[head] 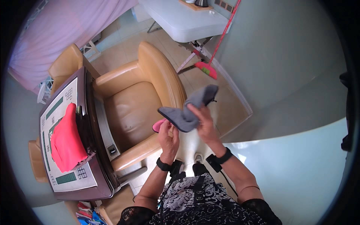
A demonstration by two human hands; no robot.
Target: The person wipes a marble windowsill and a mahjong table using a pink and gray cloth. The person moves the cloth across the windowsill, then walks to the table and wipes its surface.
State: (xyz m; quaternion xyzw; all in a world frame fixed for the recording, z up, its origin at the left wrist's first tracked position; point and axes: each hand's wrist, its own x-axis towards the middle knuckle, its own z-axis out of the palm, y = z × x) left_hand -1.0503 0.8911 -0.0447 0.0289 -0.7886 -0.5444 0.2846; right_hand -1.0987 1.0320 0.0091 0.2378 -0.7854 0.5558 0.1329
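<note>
Both of my hands are raised over the near arm of a tan armchair (132, 121). Between them is a soft grey fabric article (180, 116) with dark edging, bent in the middle; its exact kind is unclear. My right hand (206, 125) grips its right side, thumb and fingers around the fold. A thin dark cord end hangs near its upper right tip. My left hand (168, 137) pinches its lower left edge. Beside those fingertips shows a pink oval piece (158, 125) with a dark rim, and I cannot tell whether it is separate.
At left stands a mahjong table (87, 180) bearing a bright pink cloth (69, 140) over dark fabric. More tan chairs (66, 62) flank it. A white folding table (180, 25) and a red broom (208, 69) are by the far wall. Folded fabrics (88, 215) lie lower left.
</note>
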